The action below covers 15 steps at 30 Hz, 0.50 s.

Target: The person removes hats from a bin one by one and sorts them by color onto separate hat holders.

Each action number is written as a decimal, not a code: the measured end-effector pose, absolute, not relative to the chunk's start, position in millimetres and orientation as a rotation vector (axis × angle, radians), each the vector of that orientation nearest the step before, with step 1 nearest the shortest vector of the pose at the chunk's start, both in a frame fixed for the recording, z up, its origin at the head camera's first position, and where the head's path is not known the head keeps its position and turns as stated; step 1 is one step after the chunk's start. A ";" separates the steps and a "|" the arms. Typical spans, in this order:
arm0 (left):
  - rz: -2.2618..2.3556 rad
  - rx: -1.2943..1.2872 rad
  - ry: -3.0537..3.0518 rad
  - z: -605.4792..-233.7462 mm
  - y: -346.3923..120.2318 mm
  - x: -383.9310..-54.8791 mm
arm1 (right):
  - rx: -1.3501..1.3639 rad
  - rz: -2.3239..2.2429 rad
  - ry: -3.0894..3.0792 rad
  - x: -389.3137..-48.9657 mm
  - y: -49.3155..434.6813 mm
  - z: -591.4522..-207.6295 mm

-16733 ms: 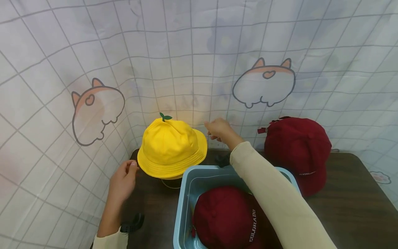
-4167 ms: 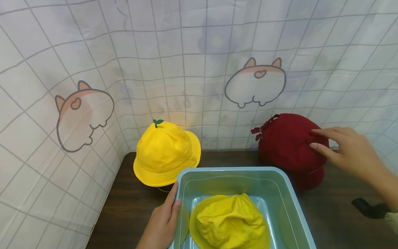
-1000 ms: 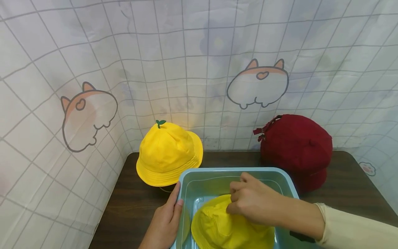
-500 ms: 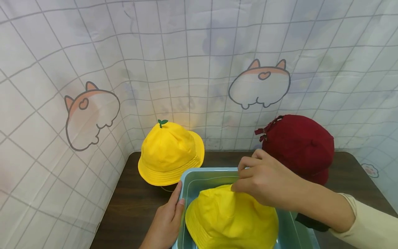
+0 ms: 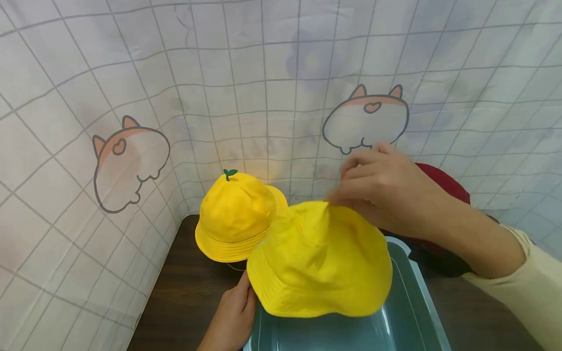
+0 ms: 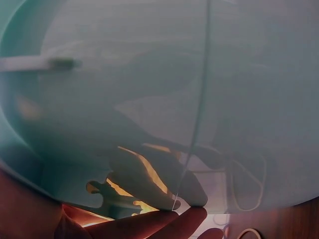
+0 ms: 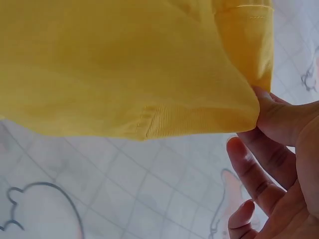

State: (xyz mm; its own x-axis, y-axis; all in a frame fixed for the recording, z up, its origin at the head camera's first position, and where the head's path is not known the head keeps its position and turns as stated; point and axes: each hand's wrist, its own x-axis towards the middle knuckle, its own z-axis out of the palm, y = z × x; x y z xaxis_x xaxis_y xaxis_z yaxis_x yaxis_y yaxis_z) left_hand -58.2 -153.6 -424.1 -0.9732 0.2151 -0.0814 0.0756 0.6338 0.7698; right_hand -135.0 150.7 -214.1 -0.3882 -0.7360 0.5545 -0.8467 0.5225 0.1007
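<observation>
My right hand [image 5: 386, 190] pinches a bright yellow bucket hat [image 5: 325, 268] by its upper edge, thumb against fingers. The hat hangs over the light blue plastic tub [image 5: 421, 287], its brim spread downward. In the right wrist view, thumb and fingers grip a fold of the yellow cloth [image 7: 124, 64]. My left hand [image 5: 232, 312] rests against the tub's left side. In the left wrist view its straight fingers [image 6: 174, 224] touch the tub's translucent wall [image 6: 279, 99].
Another yellow bucket hat [image 5: 237, 214] with a green sprout on top sits on a stand at the back left. A dark red cap [image 5: 443, 183] stands back right, mostly behind my right hand. A white grid-patterned curtain [image 5: 281, 58] encloses the dark wooden table [image 5: 175, 287].
My right hand reached from the back right cap into the tub, took hold of the yellow hat and raised it. Earlier, a red cap lay in the tub. My left hand stays at the tub's side.
</observation>
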 end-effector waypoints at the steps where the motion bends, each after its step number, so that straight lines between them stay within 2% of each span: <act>1: 1.254 0.242 2.679 -424.3 -153.7 -58.4 | 1.277 0.260 -2.218 -138.5 147.9 -209.1; 15: 1.269 0.243 2.729 -424.8 -151.8 -61.7 | 1.084 0.407 -2.249 -204.8 90.2 -165.8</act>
